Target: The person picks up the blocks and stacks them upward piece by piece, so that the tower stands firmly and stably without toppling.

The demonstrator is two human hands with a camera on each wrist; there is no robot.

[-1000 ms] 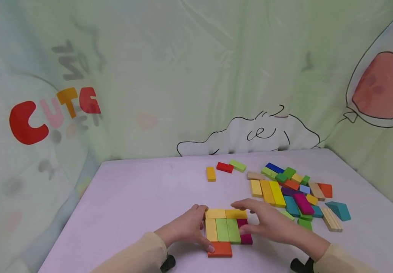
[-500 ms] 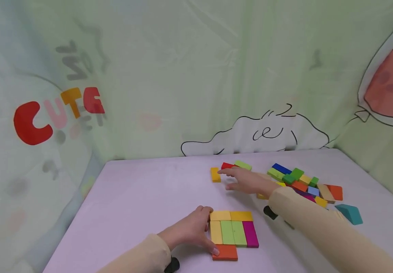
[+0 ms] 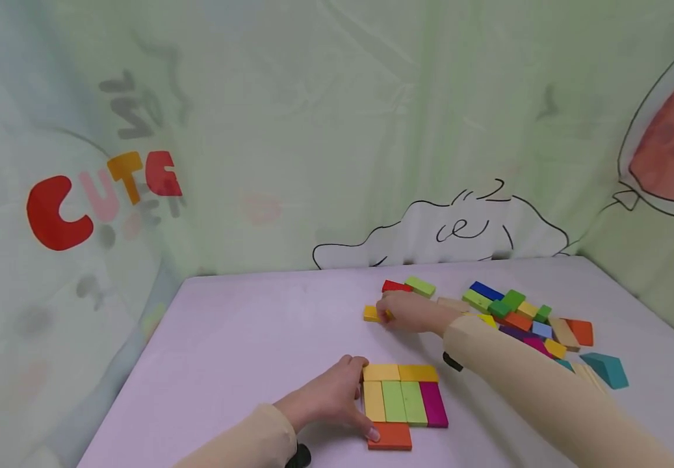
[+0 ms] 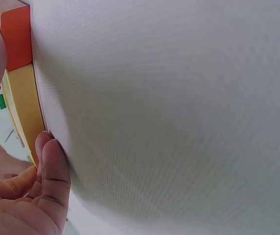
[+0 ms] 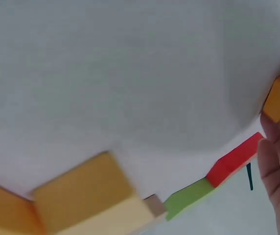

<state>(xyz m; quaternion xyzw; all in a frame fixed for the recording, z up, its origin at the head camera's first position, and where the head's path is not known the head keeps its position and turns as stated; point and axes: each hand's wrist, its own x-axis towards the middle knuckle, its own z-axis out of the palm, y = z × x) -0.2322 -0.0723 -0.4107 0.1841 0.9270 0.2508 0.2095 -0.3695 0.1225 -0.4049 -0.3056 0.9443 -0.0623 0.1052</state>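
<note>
Two hands are at work, and they are well apart. My right hand [image 3: 408,312] is stretched to the far side of the counter [image 3: 243,338], its fingers [image 5: 272,152] curled round a small orange-yellow block [image 3: 372,314]; the right wrist view shows the block [image 5: 277,104] pinched at its end, though I cannot tell whether it has left the surface. My left hand [image 3: 327,398] stays near me, fingers relaxed and laid against the left edge of the block panel [image 3: 405,395], thumb tip resting on the orange-red block [image 3: 392,436] at its near corner.

That panel lies flat: two yellow blocks across the far row, then a yellow, two light green and a magenta block side by side, with the orange-red one below at the left. Just beyond my right hand lie a red block [image 3: 396,286] and a green block [image 3: 421,286], and further right a loose heap of mixed blocks [image 3: 524,318].

As I judge it, the step in hand is fetching one more piece for the panel. The next move calls for carrying this block back toward me without nudging its neighbours, turning it to line up with the rows, and sliding it flush against an open edge while my left hand braces the panel so nothing shifts.
</note>
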